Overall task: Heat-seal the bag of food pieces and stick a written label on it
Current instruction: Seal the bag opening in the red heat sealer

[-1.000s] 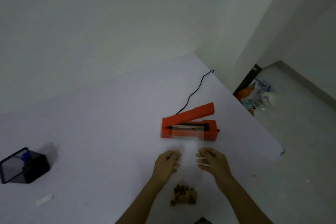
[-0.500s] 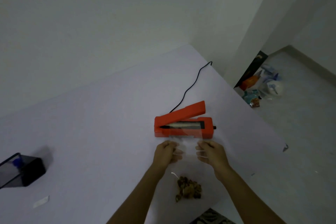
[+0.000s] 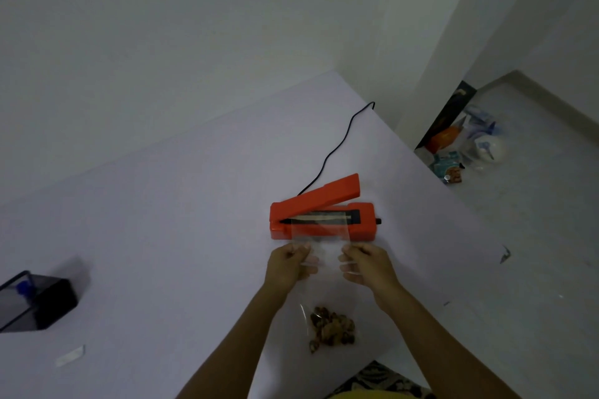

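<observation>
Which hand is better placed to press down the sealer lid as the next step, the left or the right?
Probably the right hand. The raised free end of the sealer's lid is on the right side, its hinge on the left. The left hand can keep gripping the bag, whose mouth lies across the sealing strip.

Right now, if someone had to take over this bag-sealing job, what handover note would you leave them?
Left hand pinches the left edge of the clear bag; right hand pinches the right edge.
The bag's open end lies across the sealing strip of the orange heat sealer, whose lid is raised. The food pieces sit at the bag's near end on the table.
Done: bag mouth placed on the sealer.
Left: press the lid to seal, then write the label and stick it on. A white slip, possibly the label, lies at the near left.
</observation>
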Action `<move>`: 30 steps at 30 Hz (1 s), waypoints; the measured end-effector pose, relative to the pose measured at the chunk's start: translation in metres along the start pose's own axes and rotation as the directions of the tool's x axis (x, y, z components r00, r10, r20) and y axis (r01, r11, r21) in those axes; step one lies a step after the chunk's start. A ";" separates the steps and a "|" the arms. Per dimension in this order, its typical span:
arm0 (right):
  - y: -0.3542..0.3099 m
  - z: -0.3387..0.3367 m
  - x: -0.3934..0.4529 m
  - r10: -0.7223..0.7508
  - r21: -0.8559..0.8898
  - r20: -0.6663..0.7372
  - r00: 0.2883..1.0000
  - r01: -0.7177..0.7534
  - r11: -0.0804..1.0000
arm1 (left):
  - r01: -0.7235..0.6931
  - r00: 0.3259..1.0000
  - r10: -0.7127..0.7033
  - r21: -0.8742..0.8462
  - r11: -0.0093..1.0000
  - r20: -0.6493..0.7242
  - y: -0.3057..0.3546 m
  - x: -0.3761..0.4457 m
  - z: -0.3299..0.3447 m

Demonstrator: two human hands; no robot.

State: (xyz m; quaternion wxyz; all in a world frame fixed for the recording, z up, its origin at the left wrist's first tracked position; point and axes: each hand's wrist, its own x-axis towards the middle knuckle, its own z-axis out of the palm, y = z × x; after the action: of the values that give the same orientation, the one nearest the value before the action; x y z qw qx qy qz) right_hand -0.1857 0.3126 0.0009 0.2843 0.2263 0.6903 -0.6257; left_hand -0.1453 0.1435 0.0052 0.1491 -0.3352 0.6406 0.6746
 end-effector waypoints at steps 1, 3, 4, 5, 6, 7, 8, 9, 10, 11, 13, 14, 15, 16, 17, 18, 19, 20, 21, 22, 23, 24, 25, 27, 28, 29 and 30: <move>0.001 0.000 0.001 0.000 -0.006 0.001 1.000 0.000 1.000 | 0.002 1.000 -0.002 0.008 1.000 -0.002 0.000 0.000 0.000; 0.002 -0.001 0.002 -0.017 -0.033 -0.006 1.000 0.017 0.999 | 0.005 1.000 -0.005 0.019 1.000 -0.009 -0.001 0.001 0.001; 0.002 -0.002 0.002 -0.035 -0.055 -0.017 0.999 0.034 0.998 | 0.006 1.000 -0.006 0.018 1.000 -0.013 -0.001 0.001 0.001; 0.001 -0.002 0.003 -0.057 -0.079 -0.030 0.998 0.054 0.995 | 0.006 1.000 -0.006 0.014 1.000 -0.017 -0.001 0.001 0.001; 0.001 -0.002 0.003 -0.080 -0.098 -0.042 0.996 0.076 0.992 | 0.007 1.000 -0.007 0.011 1.000 -0.023 -0.001 0.002 0.001; -0.001 -0.003 0.003 -0.104 -0.116 -0.052 0.993 0.098 0.988 | 0.009 1.000 -0.009 0.011 1.000 -0.029 -0.001 0.002 0.001; -0.002 -0.003 0.003 -0.126 -0.133 -0.060 0.990 0.117 0.984 | 0.012 0.999 -0.011 0.012 1.000 -0.033 -0.001 0.003 0.000; -0.004 -0.005 0.004 -0.143 -0.145 -0.067 0.988 0.132 0.981 | 0.014 0.999 -0.014 0.016 1.000 -0.034 -0.002 0.004 0.000; -0.005 -0.006 0.004 -0.156 -0.152 -0.073 0.985 0.143 0.978 | 0.017 0.999 -0.016 0.023 1.000 -0.035 -0.003 0.005 -0.001; -0.007 -0.007 0.003 -0.168 -0.156 -0.078 0.983 0.154 0.976 | 0.021 0.999 -0.019 0.031 0.999 -0.036 -0.003 0.006 -0.001; -0.010 -0.009 0.003 -0.187 -0.172 -0.090 0.978 0.169 0.971 | 0.025 0.999 -0.024 0.035 0.999 -0.037 -0.004 0.007 -0.001; -0.012 -0.010 0.002 -0.197 -0.181 -0.100 0.975 0.177 0.967 | 0.023 0.999 -0.022 0.034 0.999 -0.038 -0.005 0.007 -0.001; -0.014 -0.010 0.001 -0.214 -0.191 -0.112 0.970 0.190 0.963 | 0.020 0.999 -0.018 0.034 0.999 -0.039 -0.005 0.007 -0.001; -0.016 -0.010 -0.001 -0.242 -0.207 -0.133 0.961 0.212 0.955 | 0.017 0.999 -0.016 0.036 0.999 -0.039 -0.005 0.007 -0.001; -0.021 -0.011 -0.004 -0.281 -0.227 -0.164 0.946 0.242 0.944 | 0.017 0.999 -0.015 0.040 0.999 -0.040 -0.006 0.008 -0.001; -0.027 -0.011 -0.008 -0.326 -0.246 -0.198 0.924 0.276 0.929 | 0.017 0.999 -0.015 0.044 0.999 -0.041 -0.006 0.008 -0.001; -0.034 -0.010 -0.013 -0.374 -0.261 -0.229 0.899 0.313 0.913 | 0.016 0.999 -0.015 0.045 0.999 -0.042 -0.006 0.009 -0.001; -0.044 -0.009 -0.018 -0.419 -0.269 -0.252 0.872 0.353 0.896 | 0.018 0.999 -0.016 0.041 0.999 -0.042 -0.005 0.010 -0.001; -0.053 -0.008 -0.023 -0.461 -0.273 -0.262 0.848 0.393 0.878 | 0.020 0.999 -0.018 0.033 0.999 -0.042 -0.005 0.011 -0.001; -0.063 -0.007 -0.027 -0.505 -0.277 -0.265 0.822 0.437 0.856 | 0.022 0.999 -0.020 0.027 0.999 -0.042 -0.005 0.011 -0.001; -0.071 -0.005 -0.031 -0.550 -0.287 -0.265 0.792 0.480 0.829 | 0.021 0.999 -0.020 0.025 0.999 -0.043 -0.004 0.012 -0.001; -0.079 -0.004 -0.033 -0.591 -0.303 -0.265 0.762 0.516 0.801 | 0.018 0.999 -0.017 0.023 1.000 -0.042 -0.004 0.012 -0.001; -0.085 -0.003 -0.035 -0.625 -0.316 -0.261 0.736 0.547 0.775 | 0.016 0.999 -0.015 0.021 1.000 -0.039 -0.004 0.012 -0.002; -0.093 -0.001 -0.035 -0.673 -0.346 -0.241 0.699 0.586 0.733 | 0.017 0.999 -0.016 0.014 1.000 -0.035 -0.005 0.013 -0.001; -0.095 -0.001 -0.035 -0.686 -0.366 -0.230 0.690 0.592 0.718 | 0.019 0.999 -0.018 0.014 1.000 -0.035 -0.005 0.014 -0.001; -0.097 0.000 -0.033 -0.695 -0.390 -0.219 0.685 0.591 0.706 | 0.020 0.999 -0.019 0.013 1.000 -0.037 -0.005 0.014 -0.001; -0.097 0.001 -0.031 -0.699 -0.416 -0.210 0.684 0.584 0.697 | 0.020 0.999 -0.020 0.013 1.000 -0.040 -0.005 0.014 -0.001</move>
State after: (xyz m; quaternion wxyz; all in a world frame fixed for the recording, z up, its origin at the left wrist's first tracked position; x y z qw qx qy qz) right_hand -0.2274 0.3022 0.0937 -0.0525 0.0259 0.8549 -0.5155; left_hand -0.1523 0.1402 -0.0074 0.1454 -0.3539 0.6445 0.6620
